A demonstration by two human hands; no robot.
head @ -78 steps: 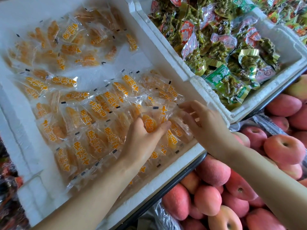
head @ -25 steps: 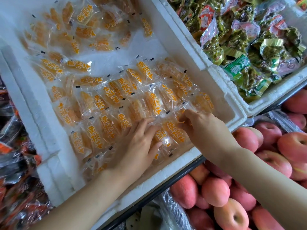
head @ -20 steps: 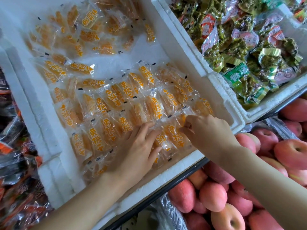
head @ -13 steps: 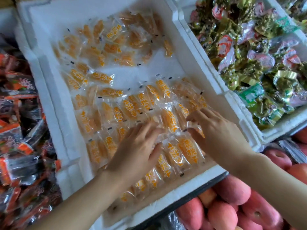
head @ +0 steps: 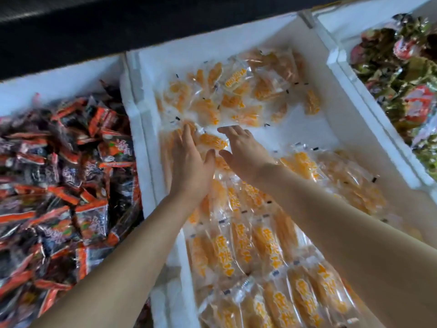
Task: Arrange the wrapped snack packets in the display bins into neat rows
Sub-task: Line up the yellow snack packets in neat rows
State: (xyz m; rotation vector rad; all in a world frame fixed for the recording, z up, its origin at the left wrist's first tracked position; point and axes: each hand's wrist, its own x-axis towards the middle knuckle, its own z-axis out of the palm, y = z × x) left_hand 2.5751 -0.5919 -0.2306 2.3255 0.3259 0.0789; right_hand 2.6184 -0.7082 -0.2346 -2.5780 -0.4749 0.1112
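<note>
Hands: left hand [head: 191, 162] and right hand [head: 244, 153] side by side, fingers straight, flat over loose packets; gripping nothing
Packets: orange snack packets [head: 238, 242] in white foam bin [head: 350, 119]; rows near, loose heap far
Neighbours: red-and-black packets [head: 59, 174] left; green packets [head: 406, 74] right

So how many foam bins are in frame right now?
3: left bin holds red-black packets; middle bin holds orange packets; right bin, cut off at the frame edge, holds green packets. More may lie outside the view.
</note>
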